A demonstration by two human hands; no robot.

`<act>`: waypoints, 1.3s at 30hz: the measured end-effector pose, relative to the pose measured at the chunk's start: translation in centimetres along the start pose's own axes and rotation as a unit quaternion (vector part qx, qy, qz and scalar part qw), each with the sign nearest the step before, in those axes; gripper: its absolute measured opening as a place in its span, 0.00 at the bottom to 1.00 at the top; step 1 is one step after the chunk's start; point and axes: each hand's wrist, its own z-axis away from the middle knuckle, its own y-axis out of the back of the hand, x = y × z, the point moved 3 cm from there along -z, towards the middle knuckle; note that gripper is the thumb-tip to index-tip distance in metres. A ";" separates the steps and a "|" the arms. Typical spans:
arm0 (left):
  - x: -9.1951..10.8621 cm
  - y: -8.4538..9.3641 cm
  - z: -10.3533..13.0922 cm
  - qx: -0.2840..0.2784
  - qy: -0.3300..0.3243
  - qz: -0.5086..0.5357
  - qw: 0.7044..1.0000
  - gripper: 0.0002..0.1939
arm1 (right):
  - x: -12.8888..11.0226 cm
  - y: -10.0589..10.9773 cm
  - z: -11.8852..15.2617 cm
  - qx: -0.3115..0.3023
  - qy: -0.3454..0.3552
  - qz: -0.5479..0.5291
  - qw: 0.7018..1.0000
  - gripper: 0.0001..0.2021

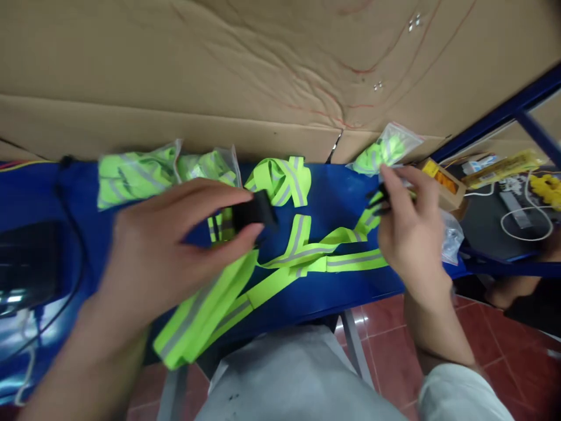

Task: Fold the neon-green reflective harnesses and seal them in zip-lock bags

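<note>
My left hand (175, 234) pinches a black plastic buckle half (255, 215) between thumb and fingers, above the table's front half. From it hangs a neon-yellow reflective strap (199, 310) with a grey stripe, drooping past the table edge. To the right, my right hand (414, 228) grips a dark buckle half with prongs (379, 199), partly hidden by the fingers. Neon webbing runs from it across the blue table (342, 204) towards the left hand, crossing another strap near the middle. The two buckle halves are well apart. Motion blurs both hands.
Clear bags of neon straps (135, 175) lie along the back, with another bag (383, 151) at the right. A rolled strap (280, 181) sits between them. A black device (28, 266) and cable stand left, a cardboard box (445, 184) right. Another person's hand (511, 289) shows far right.
</note>
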 end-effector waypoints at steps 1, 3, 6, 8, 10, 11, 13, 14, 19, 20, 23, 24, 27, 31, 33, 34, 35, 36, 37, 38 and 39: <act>1.0 -0.3 -0.9 0.020 -0.035 0.001 0.999 0.16 | -1.2 -0.4 -1.2 0.004 0.016 -0.001 1.000 0.35; 2.6 -0.8 -2.5 0.058 -0.090 0.005 0.994 0.12 | -3.1 -1.1 -3.0 0.023 0.045 0.002 0.999 0.32; 3.6 -1.4 -4.0 0.074 -0.091 0.020 0.993 0.11 | -4.6 -1.8 -4.4 0.054 0.073 -0.015 0.996 0.31; 3.6 -1.6 -4.4 0.061 -0.075 0.037 0.995 0.11 | -4.9 -2.3 -4.7 0.062 0.076 -0.043 0.994 0.32; 3.2 -1.7 -4.6 0.046 -0.059 0.055 0.996 0.10 | -4.9 -2.9 -4.8 0.058 0.068 -0.066 0.994 0.33; 3.0 -1.8 -4.7 0.041 -0.051 0.065 0.996 0.10 | -4.9 -3.2 -4.9 0.056 0.064 -0.072 0.994 0.32; 2.4 -2.2 -4.9 0.030 -0.033 0.085 0.995 0.11 | -4.7 -4.0 -5.0 0.054 0.055 -0.076 0.994 0.32; 2.1 -2.5 -5.0 0.023 -0.026 0.094 0.995 0.11 | -4.6 -4.4 -5.1 0.056 0.051 -0.077 0.994 0.32; 0.7 -4.9 -5.2 -0.028 0.001 0.116 0.993 0.17 | -3.9 -7.2 -4.0 0.030 0.030 -0.072 0.997 0.34; 0.4 -5.4 -5.1 -0.040 0.010 0.119 0.992 0.18 | -3.7 -7.8 -3.6 0.021 0.023 -0.067 0.997 0.34; -0.2 -7.0 -4.9 -0.069 0.035 0.123 0.989 0.19 | -3.4 -9.2 -2.2 0.001 0.000 -0.059 0.998 0.35; -0.3 -7.5 -4.8 -0.078 0.038 0.120 0.989 0.19 | -3.4 -9.5 -1.7 -0.006 -0.006 -0.059 0.998 0.36; -0.4 -8.6 -4.7 -0.100 0.035 0.096 0.990 0.19 | -3.9 -10.4 -0.8 -0.028 -0.005 -0.050 0.998 0.38; -0.6 -9.2 -4.8 -0.125 0.034 0.098 0.987 0.19 | -5.0 -11.5 -0.1 -0.079 0.037 -0.070 0.994 0.39; -0.9 -9.3 -4.9 -0.150 0.034 0.119 0.981 0.20 | -5.4 -11.9 0.0 -0.104 0.051 -0.111 0.987 0.40; -1.1 -9.4 -5.0 -0.161 0.036 0.132 0.978 0.20 | -5.5 -11.9 0.0 -0.111 0.053 -0.133 0.983 0.41; -1.3 -9.4 -5.2 -0.165 0.038 0.146 0.975 0.20 | -5.6 -11.9 0.0 -0.115 0.055 -0.152 0.980 0.42; -1.5 -9.3 -5.3 -0.166 0.039 0.159 0.972 0.20 | -5.7 -11.9 0.0 -0.115 0.056 -0.164 0.978 0.43; -1.6 -9.3 -5.4 -0.166 0.037 0.171 0.970 0.19 | -5.8 -11.9 0.0 -0.114 0.057 -0.170 0.977 0.43; -1.7 -9.3 -5.5 -0.168 0.033 0.179 0.969 0.18 | -6.0 -11.8 0.1 -0.113 0.058 -0.172 0.977 0.43; -1.7 -9.3 -5.5 -0.168 0.028 0.184 0.968 0.16 | -6.2 -11.8 0.2 -0.114 0.061 -0.175 0.976 0.44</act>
